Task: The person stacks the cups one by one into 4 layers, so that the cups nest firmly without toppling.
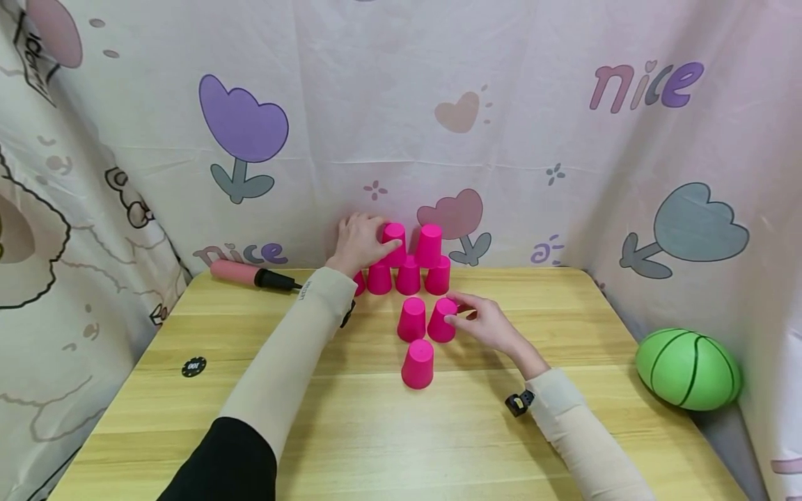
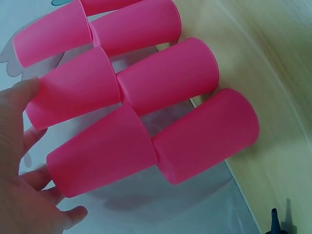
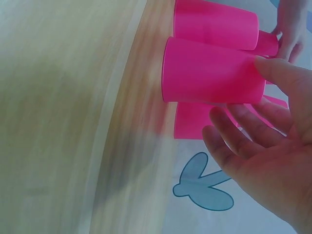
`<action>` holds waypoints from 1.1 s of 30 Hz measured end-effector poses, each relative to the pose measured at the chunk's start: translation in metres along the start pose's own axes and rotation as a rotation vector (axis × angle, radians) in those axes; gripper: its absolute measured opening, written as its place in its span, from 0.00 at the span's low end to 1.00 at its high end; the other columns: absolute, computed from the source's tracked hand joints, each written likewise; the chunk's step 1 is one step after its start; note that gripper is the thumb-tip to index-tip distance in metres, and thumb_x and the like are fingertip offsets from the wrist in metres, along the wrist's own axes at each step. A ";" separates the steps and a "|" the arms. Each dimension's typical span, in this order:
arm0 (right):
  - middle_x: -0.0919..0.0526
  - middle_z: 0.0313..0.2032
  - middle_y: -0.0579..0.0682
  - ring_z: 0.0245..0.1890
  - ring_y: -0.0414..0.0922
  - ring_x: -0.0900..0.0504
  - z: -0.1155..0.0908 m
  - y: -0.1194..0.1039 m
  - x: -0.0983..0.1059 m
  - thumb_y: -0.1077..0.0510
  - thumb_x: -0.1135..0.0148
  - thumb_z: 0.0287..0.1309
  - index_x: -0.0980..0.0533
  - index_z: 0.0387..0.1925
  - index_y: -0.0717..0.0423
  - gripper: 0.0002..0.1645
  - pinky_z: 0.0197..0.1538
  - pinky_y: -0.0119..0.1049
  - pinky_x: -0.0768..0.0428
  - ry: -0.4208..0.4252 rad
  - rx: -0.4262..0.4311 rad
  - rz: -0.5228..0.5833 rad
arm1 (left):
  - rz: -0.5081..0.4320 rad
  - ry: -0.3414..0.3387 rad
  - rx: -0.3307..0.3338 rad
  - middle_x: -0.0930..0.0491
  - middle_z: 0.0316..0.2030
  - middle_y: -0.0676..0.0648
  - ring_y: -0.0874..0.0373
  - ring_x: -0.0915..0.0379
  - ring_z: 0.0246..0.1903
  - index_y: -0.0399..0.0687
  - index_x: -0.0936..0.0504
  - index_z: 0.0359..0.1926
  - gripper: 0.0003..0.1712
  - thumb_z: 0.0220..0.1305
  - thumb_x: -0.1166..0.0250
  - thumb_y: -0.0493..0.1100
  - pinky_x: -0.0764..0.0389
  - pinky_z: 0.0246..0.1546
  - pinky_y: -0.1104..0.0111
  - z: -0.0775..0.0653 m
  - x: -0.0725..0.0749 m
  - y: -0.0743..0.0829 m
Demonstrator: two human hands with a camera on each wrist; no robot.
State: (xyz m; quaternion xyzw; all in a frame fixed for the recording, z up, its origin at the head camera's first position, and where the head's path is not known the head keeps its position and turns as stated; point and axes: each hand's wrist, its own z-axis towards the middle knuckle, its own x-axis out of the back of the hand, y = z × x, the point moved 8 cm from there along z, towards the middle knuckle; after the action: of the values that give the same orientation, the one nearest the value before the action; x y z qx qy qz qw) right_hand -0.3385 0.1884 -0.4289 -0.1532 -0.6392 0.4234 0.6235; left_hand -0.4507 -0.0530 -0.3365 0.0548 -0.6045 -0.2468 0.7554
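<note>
Against the back curtain, upside-down pink cups stand in two tiers, a lower row (image 1: 408, 276) with upper cups (image 1: 429, 245) on it. My left hand (image 1: 358, 242) is at the upper tier, thumb and forefinger at the sides of its middle cup (image 2: 73, 87). Its other fingers lie by the left upper cup (image 2: 102, 151), which the hand hides in the head view. My right hand (image 1: 487, 321) holds a front cup (image 1: 442, 321) between thumb and fingers. Left of that is another pink cup (image 1: 411, 320), and a single cup (image 1: 417, 364) stands nearer me.
A pink hand pump (image 1: 234, 272) with a black end lies at the table's back left. A black chip (image 1: 194, 367) rests on the left side of the wooden table (image 1: 388, 452). Beyond the right edge is a green ball (image 1: 689, 369). Patterned curtains (image 1: 370, 90) enclose the table.
</note>
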 end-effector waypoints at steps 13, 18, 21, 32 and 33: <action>0.15 0.61 0.57 0.57 0.57 0.16 0.000 0.003 -0.001 0.53 0.29 0.67 0.26 0.71 0.60 0.34 0.57 0.50 0.13 0.000 -0.011 0.004 | 0.001 0.021 0.005 0.23 0.65 0.42 0.43 0.33 0.67 0.54 0.22 0.71 0.38 0.64 0.27 0.61 0.39 0.76 0.40 0.002 -0.002 -0.003; 0.15 0.61 0.57 0.57 0.56 0.16 0.001 0.003 -0.001 0.54 0.29 0.67 0.26 0.71 0.60 0.35 0.57 0.48 0.13 -0.003 -0.015 0.003 | 0.011 0.027 -0.001 0.22 0.64 0.40 0.43 0.34 0.67 0.53 0.21 0.70 0.37 0.64 0.28 0.61 0.39 0.75 0.39 0.001 -0.001 0.000; 0.15 0.61 0.57 0.57 0.56 0.16 0.000 0.003 -0.001 0.53 0.29 0.67 0.26 0.71 0.60 0.35 0.57 0.49 0.13 -0.005 -0.014 0.011 | 0.017 0.027 0.001 0.23 0.64 0.40 0.42 0.34 0.68 0.52 0.22 0.70 0.38 0.64 0.28 0.62 0.40 0.75 0.39 0.001 -0.001 0.001; 0.14 0.57 0.57 0.56 0.56 0.16 0.000 0.004 -0.002 0.54 0.28 0.66 0.27 0.71 0.60 0.35 0.55 0.49 0.13 0.014 -0.011 -0.001 | 0.044 0.022 -0.016 0.24 0.67 0.40 0.41 0.36 0.70 0.54 0.24 0.73 0.41 0.64 0.29 0.64 0.42 0.76 0.36 0.001 0.003 0.002; 0.14 0.57 0.57 0.56 0.56 0.16 0.000 0.005 -0.003 0.54 0.28 0.66 0.27 0.71 0.60 0.36 0.55 0.49 0.13 0.017 -0.013 -0.001 | 0.043 0.025 -0.026 0.24 0.67 0.40 0.41 0.36 0.71 0.54 0.25 0.73 0.41 0.64 0.29 0.64 0.42 0.76 0.36 0.000 0.004 0.002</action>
State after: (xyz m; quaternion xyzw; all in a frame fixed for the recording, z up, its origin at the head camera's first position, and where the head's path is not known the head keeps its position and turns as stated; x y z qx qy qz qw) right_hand -0.3400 0.1892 -0.4341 -0.1605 -0.6365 0.4178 0.6282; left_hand -0.4498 -0.0531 -0.3316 0.0350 -0.5928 -0.2375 0.7687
